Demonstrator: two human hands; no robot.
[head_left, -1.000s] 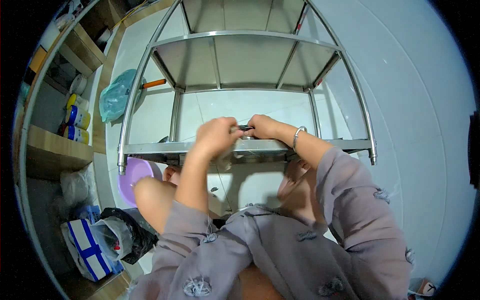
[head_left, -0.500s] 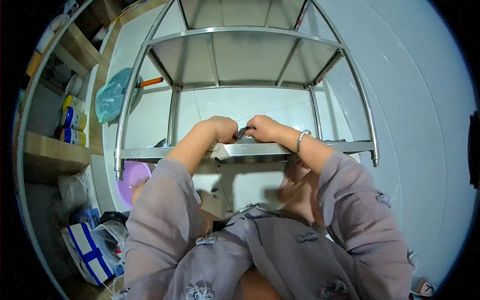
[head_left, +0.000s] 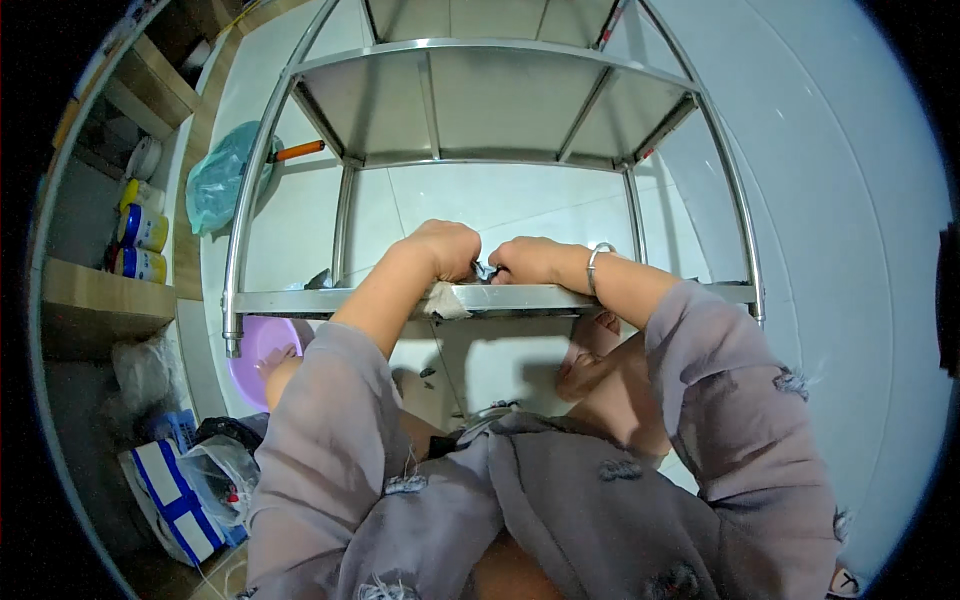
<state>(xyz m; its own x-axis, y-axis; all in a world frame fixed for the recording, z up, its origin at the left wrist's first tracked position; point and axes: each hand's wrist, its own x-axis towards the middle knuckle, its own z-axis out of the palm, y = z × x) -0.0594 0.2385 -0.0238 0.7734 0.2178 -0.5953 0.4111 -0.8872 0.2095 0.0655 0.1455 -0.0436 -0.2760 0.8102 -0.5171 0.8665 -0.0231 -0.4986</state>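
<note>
Gripping a small dark piece at the rack's front rail

Nearest me, below the steel rack [head_left: 480, 298], are my grey sleeves and bare feet on the pale tiled floor. At the rack's front rail my left hand [head_left: 445, 250] is clenched, with a pale rag [head_left: 440, 300] hanging beneath it over the rail's edge. My right hand [head_left: 530, 260], bracelet [head_left: 597, 265] at the wrist, is closed too. Both hands pinch the small dark piece [head_left: 482, 270] between them, right on top of the rail; neither is nearer. What it is and which way it lies, I cannot tell. Left of the rack and under its rail sits a purple basin [head_left: 255, 345]. Farther left stands a wooden shelf [head_left: 90, 290] with yellow bottles. Behind the rack's upper tiers lies a teal bag [head_left: 222, 180].
</note>
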